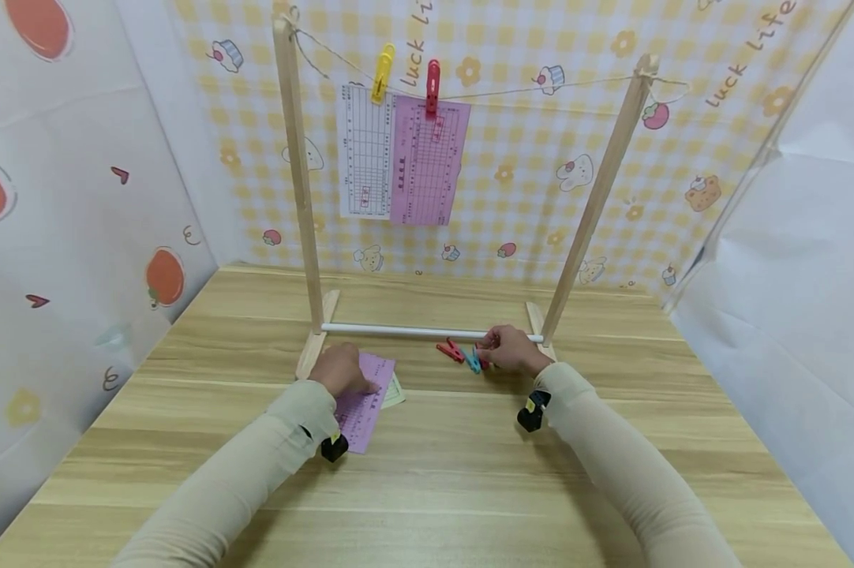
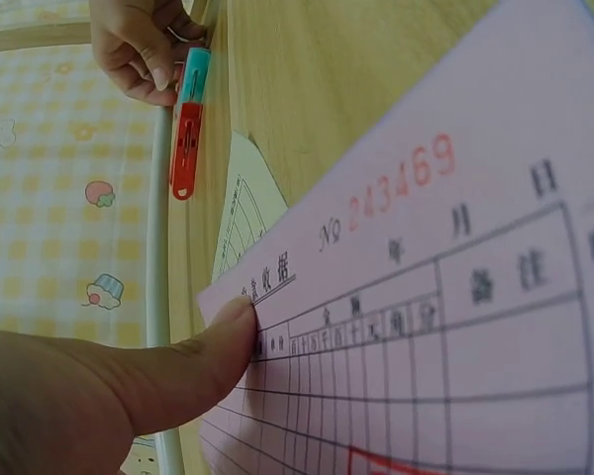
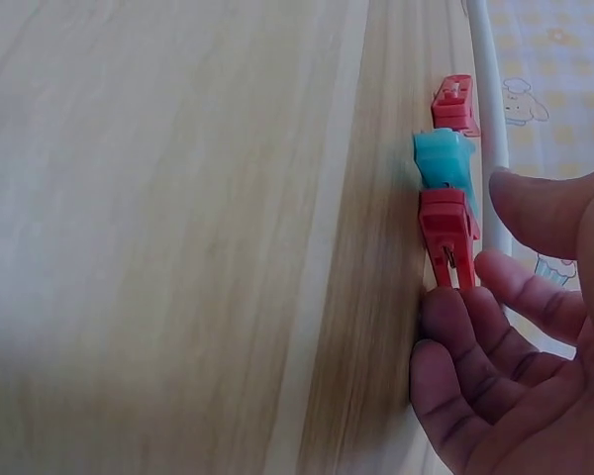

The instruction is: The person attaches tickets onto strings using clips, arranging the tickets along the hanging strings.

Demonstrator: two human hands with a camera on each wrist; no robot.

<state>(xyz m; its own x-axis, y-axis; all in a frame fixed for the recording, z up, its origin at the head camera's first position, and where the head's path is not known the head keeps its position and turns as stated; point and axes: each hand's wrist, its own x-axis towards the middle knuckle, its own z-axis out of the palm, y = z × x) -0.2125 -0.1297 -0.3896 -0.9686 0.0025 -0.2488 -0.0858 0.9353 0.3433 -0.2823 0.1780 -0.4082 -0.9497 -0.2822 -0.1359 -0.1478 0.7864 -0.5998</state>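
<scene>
My left hand (image 1: 342,372) pinches a pink receipt slip (image 2: 445,336), its thumb on the printed face; the fingers beneath are hidden. The slip is tilted, and a pale yellow-green slip (image 1: 394,392) shows partly from under it. On the table to the right, my right hand (image 1: 510,349) reaches to a row of small clothespins. Its fingertips touch the end of the nearest red clothespin (image 3: 447,228), while the thumb stands apart from it. Beyond that lie a turquoise clothespin (image 3: 444,158) and another red clothespin (image 3: 455,102).
Behind the hands stands a wooden frame (image 1: 301,173) with a white bar (image 1: 406,330) low across it. On its string (image 1: 519,90), a yellow clothespin (image 1: 383,73) and a red clothespin (image 1: 432,85) are clipped, with a white slip (image 1: 365,154) and a pink slip (image 1: 427,166) hanging.
</scene>
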